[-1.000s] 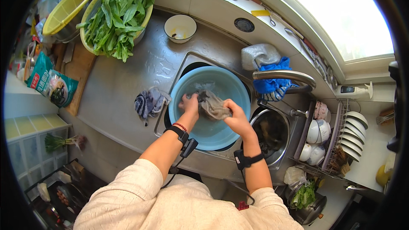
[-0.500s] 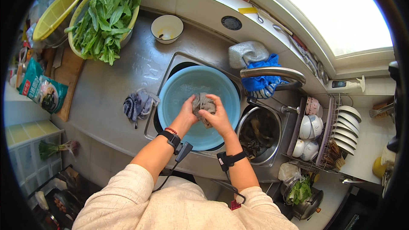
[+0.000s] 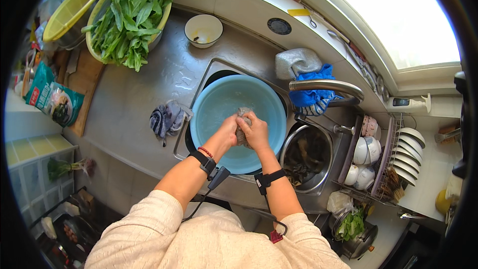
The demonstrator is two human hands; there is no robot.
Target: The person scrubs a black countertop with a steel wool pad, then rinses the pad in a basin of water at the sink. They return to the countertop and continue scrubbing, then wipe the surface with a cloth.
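greens (image 3: 130, 27) heaped upper left, teal packet (image 3: 56, 98) below; white bowl (image 3: 203, 32) near greens; plates (image 3: 408, 153) in row, right.

One fisheye view, worn on the head, looks steeply down onto the table (image 3: 122, 107) from its near edge, fairly close.

Left hand (image 3: 229, 129) and right hand (image 3: 256, 131) are partly hiding the grey cloth (image 3: 243, 113)
The lower edge is cutting off the sweater (image 3: 209, 244).
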